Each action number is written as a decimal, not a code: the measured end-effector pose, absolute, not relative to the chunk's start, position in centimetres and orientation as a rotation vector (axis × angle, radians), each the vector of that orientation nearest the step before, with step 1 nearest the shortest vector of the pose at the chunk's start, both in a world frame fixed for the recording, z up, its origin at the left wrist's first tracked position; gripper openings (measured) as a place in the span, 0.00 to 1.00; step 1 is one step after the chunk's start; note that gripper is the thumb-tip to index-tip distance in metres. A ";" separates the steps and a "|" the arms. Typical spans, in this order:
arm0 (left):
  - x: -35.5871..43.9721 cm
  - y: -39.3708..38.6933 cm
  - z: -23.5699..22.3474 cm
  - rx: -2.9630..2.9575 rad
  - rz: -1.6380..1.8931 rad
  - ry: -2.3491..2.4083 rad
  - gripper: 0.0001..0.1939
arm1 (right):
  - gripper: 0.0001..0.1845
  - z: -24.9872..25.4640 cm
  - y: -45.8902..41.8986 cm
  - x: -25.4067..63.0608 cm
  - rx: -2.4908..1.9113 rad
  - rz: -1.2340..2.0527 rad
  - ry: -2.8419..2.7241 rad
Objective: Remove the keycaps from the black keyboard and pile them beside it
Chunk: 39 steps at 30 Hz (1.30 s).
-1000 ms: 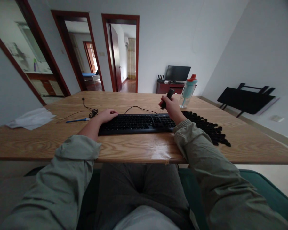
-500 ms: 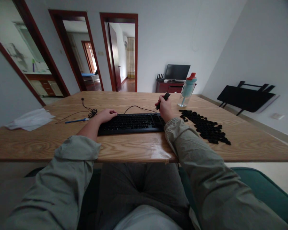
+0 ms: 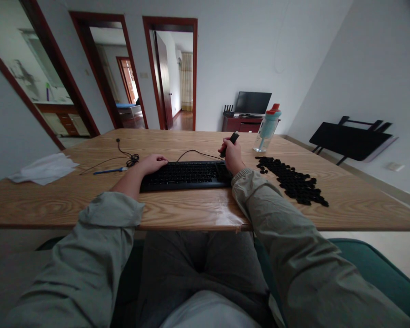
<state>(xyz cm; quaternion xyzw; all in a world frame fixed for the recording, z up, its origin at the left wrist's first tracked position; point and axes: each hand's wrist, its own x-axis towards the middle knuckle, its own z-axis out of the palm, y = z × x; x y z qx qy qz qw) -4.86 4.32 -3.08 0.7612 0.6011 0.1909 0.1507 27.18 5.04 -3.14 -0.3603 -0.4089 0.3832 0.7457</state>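
Note:
A black keyboard (image 3: 187, 176) lies on the wooden table in front of me. My left hand (image 3: 153, 164) grips its back left corner, fingers curled at the edge. Over the keyboard's right end, my right hand (image 3: 231, 152) is wrapped around a black elongated handheld tool (image 3: 234, 137), tilted with its top end up. The tool's lower end is partly hidden by the fingers, so its exact kind is unclear. To the right of my right forearm spreads a patch of small black keycaps (image 3: 295, 181), a few lying apart from the rest.
A blue-handled brush (image 3: 109, 171) and a coiled black cable (image 3: 132, 159) lie left of the keyboard. White tissue (image 3: 45, 168) sits at the far left. A clear bottle with a red lid (image 3: 266, 128) stands behind the keycaps. The table's front edge (image 3: 194, 228) is near my lap.
My right hand has shifted slightly left with the black tool, staying above the keyboard's right end. My left hand keeps its place at the corner.

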 end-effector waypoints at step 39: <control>-4.5 3.9 -3.0 2.175 0.565 1.739 0.17 | 0.12 -3.4 6.4 25.0 -1.051 0.885 -1.234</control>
